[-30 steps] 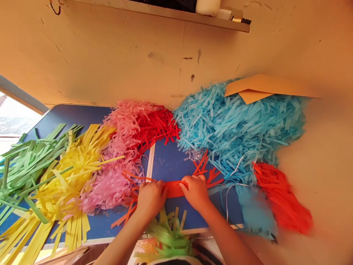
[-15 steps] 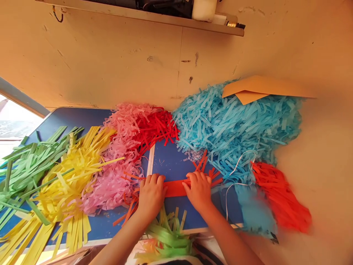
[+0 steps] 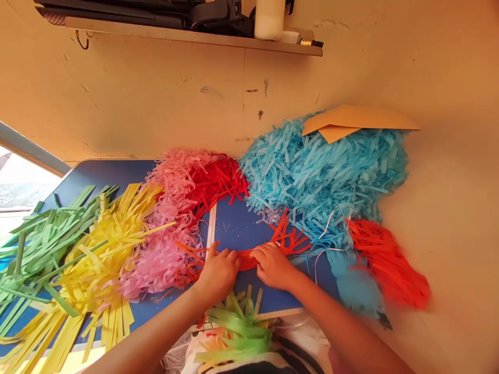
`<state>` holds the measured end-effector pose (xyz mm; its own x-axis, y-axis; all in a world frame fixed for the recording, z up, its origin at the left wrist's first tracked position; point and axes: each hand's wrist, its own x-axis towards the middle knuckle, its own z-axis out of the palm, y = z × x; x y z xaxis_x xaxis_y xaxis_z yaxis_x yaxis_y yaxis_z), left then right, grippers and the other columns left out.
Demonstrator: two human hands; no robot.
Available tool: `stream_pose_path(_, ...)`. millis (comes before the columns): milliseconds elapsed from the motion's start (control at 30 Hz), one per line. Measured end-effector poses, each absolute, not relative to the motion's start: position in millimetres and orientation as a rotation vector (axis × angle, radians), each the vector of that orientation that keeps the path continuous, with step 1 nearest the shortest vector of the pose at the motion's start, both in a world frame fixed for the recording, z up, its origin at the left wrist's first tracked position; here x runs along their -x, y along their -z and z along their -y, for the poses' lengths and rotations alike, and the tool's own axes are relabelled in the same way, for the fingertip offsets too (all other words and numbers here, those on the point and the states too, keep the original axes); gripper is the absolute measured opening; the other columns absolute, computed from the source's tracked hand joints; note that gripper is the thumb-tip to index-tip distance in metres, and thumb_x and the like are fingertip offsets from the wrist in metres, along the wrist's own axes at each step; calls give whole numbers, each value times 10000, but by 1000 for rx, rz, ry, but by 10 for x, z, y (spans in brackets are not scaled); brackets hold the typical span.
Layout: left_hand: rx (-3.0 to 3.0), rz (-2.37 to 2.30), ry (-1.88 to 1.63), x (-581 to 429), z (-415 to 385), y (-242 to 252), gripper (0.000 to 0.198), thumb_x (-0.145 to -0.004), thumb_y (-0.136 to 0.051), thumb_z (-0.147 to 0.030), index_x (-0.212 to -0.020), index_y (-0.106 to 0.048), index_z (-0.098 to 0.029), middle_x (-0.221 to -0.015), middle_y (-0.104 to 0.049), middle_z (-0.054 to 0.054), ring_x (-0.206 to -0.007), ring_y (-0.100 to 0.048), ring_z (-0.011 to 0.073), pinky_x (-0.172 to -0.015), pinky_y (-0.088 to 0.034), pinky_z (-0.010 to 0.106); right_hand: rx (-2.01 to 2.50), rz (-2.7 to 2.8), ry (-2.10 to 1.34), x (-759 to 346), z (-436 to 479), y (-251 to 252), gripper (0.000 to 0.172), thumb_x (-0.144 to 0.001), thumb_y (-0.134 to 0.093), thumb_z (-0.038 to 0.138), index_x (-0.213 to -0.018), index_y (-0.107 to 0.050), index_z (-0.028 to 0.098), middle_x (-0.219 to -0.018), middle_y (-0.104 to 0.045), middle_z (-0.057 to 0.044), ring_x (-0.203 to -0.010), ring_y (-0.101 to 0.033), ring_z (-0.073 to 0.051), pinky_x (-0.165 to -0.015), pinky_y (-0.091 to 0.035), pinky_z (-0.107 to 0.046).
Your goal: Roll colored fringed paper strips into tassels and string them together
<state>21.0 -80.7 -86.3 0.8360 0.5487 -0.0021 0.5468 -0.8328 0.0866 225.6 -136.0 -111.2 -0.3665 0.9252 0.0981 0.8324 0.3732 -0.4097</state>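
A strip of red-orange paper [image 3: 246, 259] with fringed ends stretches between my two hands over the blue table. My left hand [image 3: 220, 272] is closed on its left part, with loose fringes sticking out to the left. My right hand [image 3: 273, 264] has its fingers wrapped on the right part, and red fringes fan out above and beyond it. The fingertips under the paper are hidden. Below my hands, a green fringed bunch [image 3: 241, 322] lies against my clothing.
Pink, red, yellow [image 3: 97, 249] and green [image 3: 54, 234] paper shreds cover the left of the blue table [image 3: 234, 223]. A large blue heap [image 3: 323, 171] carries orange paper [image 3: 358, 118]. A red bunch [image 3: 390, 259] and white string are at right. A shelf [image 3: 175, 34] is above.
My hands have come closer together along the strip, which now looks narrower and bunched. The camera view has shifted slightly, moving the shelf and blue heap left in the picture.
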Motion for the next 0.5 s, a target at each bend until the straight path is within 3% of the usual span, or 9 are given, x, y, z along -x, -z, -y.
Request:
stream_pose_path(167,-2804,-979,-188,-106,679,941,270,-844,-475,-61,-887,-694,-214,-870,-731,35,-821,-665,228,-1114,-220,599,1560,2283,-450,-2336,1294,1083,327,-729,-617,139,-1055,-617,163,-1015,-666,-77,-936,-589,-241,-891,-374,-378)
stream_pose_path(333,-2748,-988,-220,-78,668,907,227,-820,-574,-164,-997,-696,-237,-959,-741,35,-932,-667,256,-1136,-181,615,1594,2227,-476,-2418,1229,1086,164,-820,-613,120,-947,-695,182,-959,-700,-47,-888,-618,-202,-851,-371,-350)
stream_pose_path(433,-2830,-1027,-216,-99,721,888,147,-902,-575,-264,-958,-709,-240,-951,-748,42,-927,-670,262,-1132,-168,629,1601,2203,-489,-2463,1217,1073,123,-834,-635,121,-873,-722,199,-919,-714,-22,-860,-624,-179,-855,-351,-352)
stream_pose_path(500,-2880,-1015,-216,-87,743,896,225,-960,-501,-218,-900,-716,-241,-922,-757,27,-892,-678,238,-1135,-161,621,1602,2192,-497,-2498,1229,1061,126,-829,-654,110,-832,-732,209,-900,-718,-4,-847,-626,-163,-858,-341,-348)
